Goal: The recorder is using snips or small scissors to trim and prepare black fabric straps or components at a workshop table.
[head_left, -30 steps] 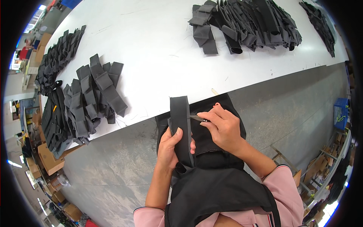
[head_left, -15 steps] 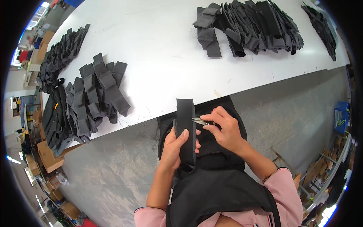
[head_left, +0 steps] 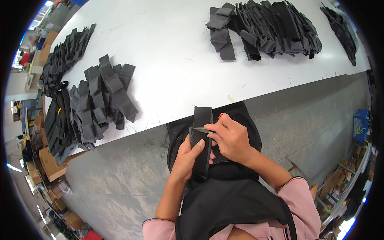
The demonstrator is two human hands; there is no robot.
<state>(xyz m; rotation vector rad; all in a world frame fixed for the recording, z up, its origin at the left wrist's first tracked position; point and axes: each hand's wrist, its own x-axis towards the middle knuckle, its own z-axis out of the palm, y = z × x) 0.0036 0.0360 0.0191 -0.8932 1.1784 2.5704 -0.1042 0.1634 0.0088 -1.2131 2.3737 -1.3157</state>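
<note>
My left hand point(head_left: 187, 157) is closed around a black fabric strip point(head_left: 203, 117), its thumb pressed on the front and its fingertips showing past the right edge. Over my lap, just off the table's near edge, the strip stands roughly upright, with a fold or layer edge crossing it midway. My right hand point(head_left: 232, 140) pinches a pair of small metal thread snips point(head_left: 203, 130). Their blades lie across the strip at that edge; whether they touch the fabric I cannot tell. Most of the snips' handle is hidden by my fingers.
A white table point(head_left: 168, 52) spreads ahead. On its left lie a heap of dark grey strips point(head_left: 94, 96) and a farther pile point(head_left: 68, 56). A large row of strips point(head_left: 276, 30) lies at the far right. A blue crate point(head_left: 361, 126) stands off to the right.
The strip has shifted slightly right, and a crosswise edge now shows on it. My right hand has moved left and a little down, bringing the snips from beside the strip to across it.
</note>
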